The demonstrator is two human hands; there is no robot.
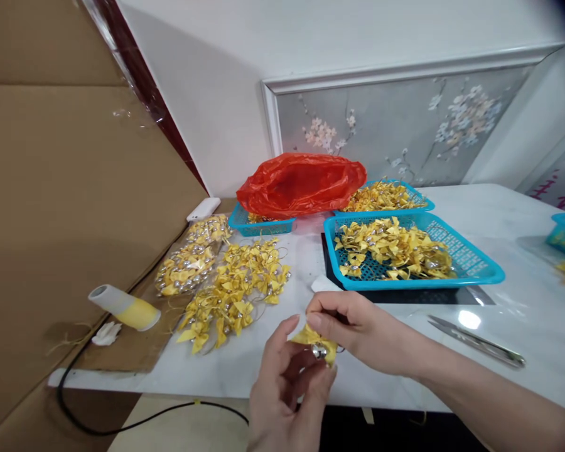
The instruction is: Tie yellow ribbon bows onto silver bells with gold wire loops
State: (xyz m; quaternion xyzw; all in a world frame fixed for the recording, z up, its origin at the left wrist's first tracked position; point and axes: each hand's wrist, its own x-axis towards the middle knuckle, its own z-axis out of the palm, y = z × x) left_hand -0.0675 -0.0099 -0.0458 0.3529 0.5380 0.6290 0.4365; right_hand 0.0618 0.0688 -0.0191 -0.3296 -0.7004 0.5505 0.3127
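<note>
Both hands meet over the near edge of the white table (522, 251). My left hand (287, 386) and my right hand (358, 329) pinch one small yellow ribbon bow with a silver bell (317, 345) between their fingertips. Just left of the hands lies a pile of finished yellow bows with bells (235, 285). Beyond my right hand a blue plastic basket (471, 260) holds more yellow bows.
Scissors (475, 342) lie to the right of my right arm. A yellow ribbon spool (125, 307) rests on cardboard at left. Two more blue baskets (258, 226) and a red plastic bag (301, 182) stand at the back. A black cable (122, 427) hangs off the table's edge.
</note>
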